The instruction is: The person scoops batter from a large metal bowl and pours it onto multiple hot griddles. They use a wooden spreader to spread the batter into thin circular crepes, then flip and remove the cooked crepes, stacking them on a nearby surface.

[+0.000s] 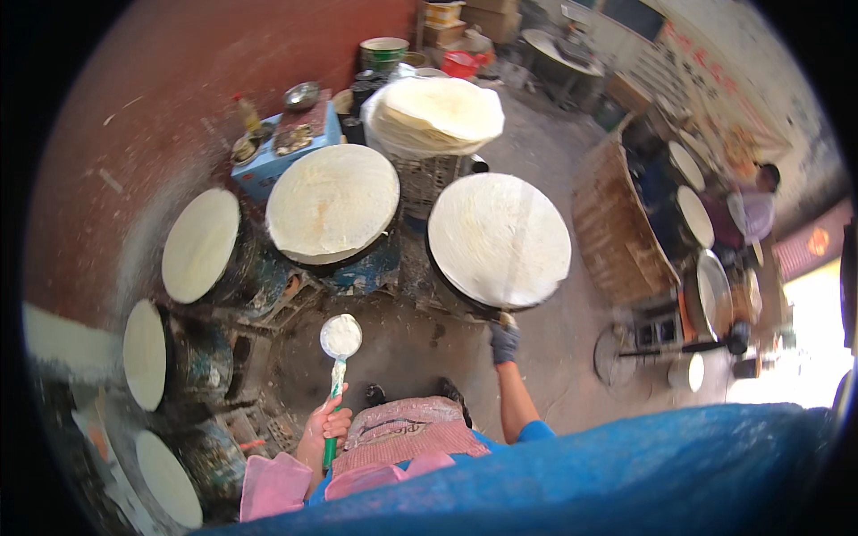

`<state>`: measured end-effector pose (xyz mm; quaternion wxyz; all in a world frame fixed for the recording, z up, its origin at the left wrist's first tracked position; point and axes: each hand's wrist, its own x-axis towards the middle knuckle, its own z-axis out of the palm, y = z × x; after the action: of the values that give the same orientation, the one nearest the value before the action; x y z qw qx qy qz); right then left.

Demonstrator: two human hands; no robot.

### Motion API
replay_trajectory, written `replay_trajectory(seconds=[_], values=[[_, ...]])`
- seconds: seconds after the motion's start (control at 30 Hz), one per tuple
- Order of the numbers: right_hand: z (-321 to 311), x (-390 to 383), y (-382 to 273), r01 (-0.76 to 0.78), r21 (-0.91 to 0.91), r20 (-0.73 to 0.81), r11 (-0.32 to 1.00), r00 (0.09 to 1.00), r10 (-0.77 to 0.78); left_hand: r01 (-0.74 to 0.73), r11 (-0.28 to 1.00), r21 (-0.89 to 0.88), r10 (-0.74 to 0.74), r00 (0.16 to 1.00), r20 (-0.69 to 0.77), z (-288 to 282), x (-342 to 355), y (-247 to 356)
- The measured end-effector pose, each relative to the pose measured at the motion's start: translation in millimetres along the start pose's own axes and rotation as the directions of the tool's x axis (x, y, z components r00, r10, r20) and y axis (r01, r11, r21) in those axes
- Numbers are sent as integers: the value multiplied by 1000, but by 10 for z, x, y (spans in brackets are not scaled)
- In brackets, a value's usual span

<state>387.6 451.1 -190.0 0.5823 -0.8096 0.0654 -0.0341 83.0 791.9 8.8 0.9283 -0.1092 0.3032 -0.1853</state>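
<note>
My left hand grips the green handle of a ladle, its round head holding white batter. My right hand, in a dark grey glove, is closed at the front rim of the right round griddle, on a small tan thing I cannot make out. That griddle carries a white flatbread. Beside it on the left, another griddle bears a pale flatbread. More pale-topped griddles stand along my left on dark drums. Behind the two central griddles is a stack of thin flatbreads on a crate.
A blue box with bowls and a bottle stands by the red wall. A brown board screens a second row of griddles at the right, where another person is seated or standing. Blue covering fills the lower foreground; a white bucket stands right.
</note>
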Motion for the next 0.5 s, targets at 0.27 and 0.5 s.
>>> replay_trajectory(seconds=[0.27, 0.5], values=[[633, -482, -847, 337, -411, 108, 847, 941, -322, 36, 987, 156, -39, 999, 18, 152, -321, 710], [-476, 174, -934, 322, -623, -18, 713, 906, -424, 1, 1000, 19, -1, 1000, -3, 211, -140, 517]])
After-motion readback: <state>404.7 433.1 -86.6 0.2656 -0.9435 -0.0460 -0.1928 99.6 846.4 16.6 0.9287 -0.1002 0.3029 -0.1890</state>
